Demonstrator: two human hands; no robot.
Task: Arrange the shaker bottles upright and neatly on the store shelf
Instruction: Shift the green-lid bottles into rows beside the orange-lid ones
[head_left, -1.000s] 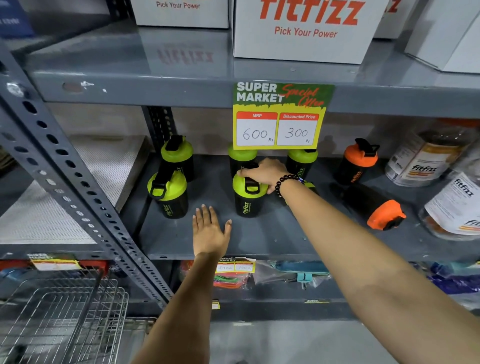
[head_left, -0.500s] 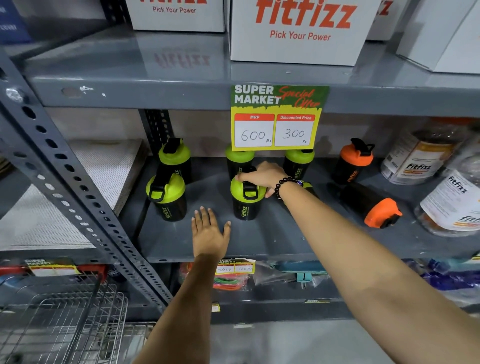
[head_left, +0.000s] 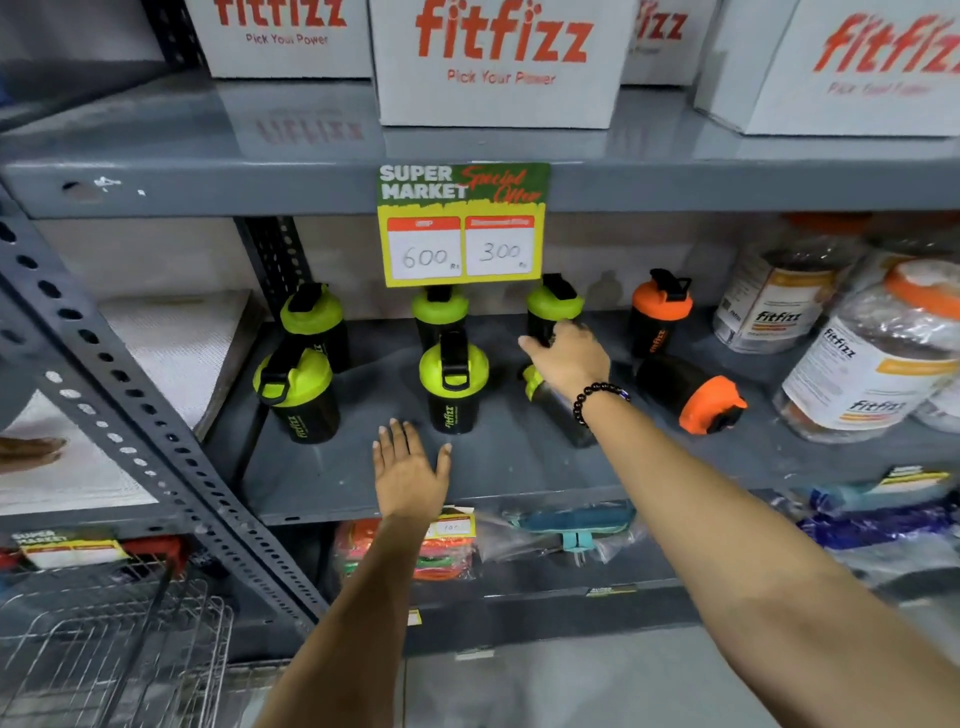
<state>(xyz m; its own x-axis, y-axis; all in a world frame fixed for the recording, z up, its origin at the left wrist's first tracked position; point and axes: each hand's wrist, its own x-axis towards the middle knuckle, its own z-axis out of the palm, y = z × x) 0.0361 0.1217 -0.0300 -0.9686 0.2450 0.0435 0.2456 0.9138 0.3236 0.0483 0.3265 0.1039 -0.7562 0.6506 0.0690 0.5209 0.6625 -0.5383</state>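
Observation:
Several black shaker bottles with green lids stand upright on the grey shelf (head_left: 332, 483); the front middle one (head_left: 453, 384) stands free. My right hand (head_left: 571, 358), with a bead bracelet, hovers open just right of it, above a green-lidded bottle (head_left: 558, 408) lying on its side and in front of a rear upright one (head_left: 551, 306). An orange-lidded bottle (head_left: 660, 312) stands upright at the back; another orange-lidded bottle (head_left: 691, 392) lies on its side. My left hand (head_left: 410, 467) rests flat and open on the shelf in front of the middle bottle.
A yellow price card (head_left: 461, 228) hangs from the shelf above, over the rear bottles. Large fitfizz jars (head_left: 862, 364) crowd the shelf's right end. White fitfizz boxes (head_left: 501, 57) sit on the upper shelf. A slanted perforated upright (head_left: 130, 415) and a wire basket (head_left: 104, 649) are at the lower left.
My right hand has let go of the front middle green-lidded bottle and moved right, over the lying green-lidded bottle. The left hand has stayed flat on the shelf.

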